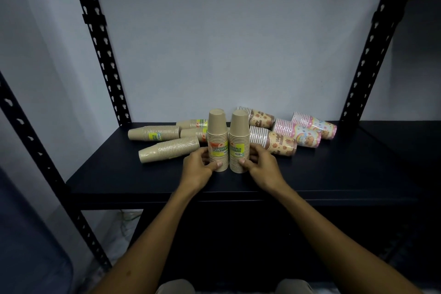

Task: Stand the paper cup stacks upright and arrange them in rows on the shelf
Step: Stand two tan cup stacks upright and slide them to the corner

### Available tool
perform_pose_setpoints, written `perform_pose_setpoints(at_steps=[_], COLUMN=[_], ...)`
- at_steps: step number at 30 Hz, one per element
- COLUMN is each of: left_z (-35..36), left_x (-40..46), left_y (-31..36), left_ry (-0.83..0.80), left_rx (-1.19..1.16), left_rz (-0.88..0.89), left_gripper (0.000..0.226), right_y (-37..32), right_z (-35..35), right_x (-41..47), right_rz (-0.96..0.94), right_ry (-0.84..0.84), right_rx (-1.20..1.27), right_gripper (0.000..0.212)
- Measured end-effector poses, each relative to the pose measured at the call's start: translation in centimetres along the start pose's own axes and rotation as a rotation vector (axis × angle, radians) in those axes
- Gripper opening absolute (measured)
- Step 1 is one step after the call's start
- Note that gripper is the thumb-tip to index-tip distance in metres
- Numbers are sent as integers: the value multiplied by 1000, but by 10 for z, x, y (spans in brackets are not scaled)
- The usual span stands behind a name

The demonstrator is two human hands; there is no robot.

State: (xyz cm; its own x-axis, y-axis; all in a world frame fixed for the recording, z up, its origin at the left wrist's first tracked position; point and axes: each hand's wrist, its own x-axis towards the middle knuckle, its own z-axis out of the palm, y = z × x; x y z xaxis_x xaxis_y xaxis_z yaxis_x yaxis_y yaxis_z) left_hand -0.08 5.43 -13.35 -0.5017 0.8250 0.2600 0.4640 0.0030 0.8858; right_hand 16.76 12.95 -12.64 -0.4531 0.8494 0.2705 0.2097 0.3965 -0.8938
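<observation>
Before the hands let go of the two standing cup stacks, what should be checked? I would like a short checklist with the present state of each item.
1. Left kraft stack stands upright, mouth down: ok.
2. Right kraft stack stands upright beside it: ok.
3. Left hand and right hand each hold one stack near its base: ok.
4. The two stacks form a level pair across the shelf: ok.
5. Bases sit flat on the shelf: cannot tell, fingers cover them.
6. All stacks upright: not ok; the lying kraft stacks and patterned stacks are still on their sides.
</observation>
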Motion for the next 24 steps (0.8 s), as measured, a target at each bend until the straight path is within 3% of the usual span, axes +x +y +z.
perform_pose_setpoints(at_steps=[11,24], left_z=[-8,-6], left_x=[-2,-7], left_y=[-5,-2], left_ry=[-34,-27], left_rx=[-124,-89], left_rz=[-33,-3], left_gripper=[48,51], right_y=[7,7], right_z=[6,6], right_x=[2,-2], right_rz=[-9,-53], right_ry=[-65,-75], right_rx=[33,-57], right_gripper=[49,42])
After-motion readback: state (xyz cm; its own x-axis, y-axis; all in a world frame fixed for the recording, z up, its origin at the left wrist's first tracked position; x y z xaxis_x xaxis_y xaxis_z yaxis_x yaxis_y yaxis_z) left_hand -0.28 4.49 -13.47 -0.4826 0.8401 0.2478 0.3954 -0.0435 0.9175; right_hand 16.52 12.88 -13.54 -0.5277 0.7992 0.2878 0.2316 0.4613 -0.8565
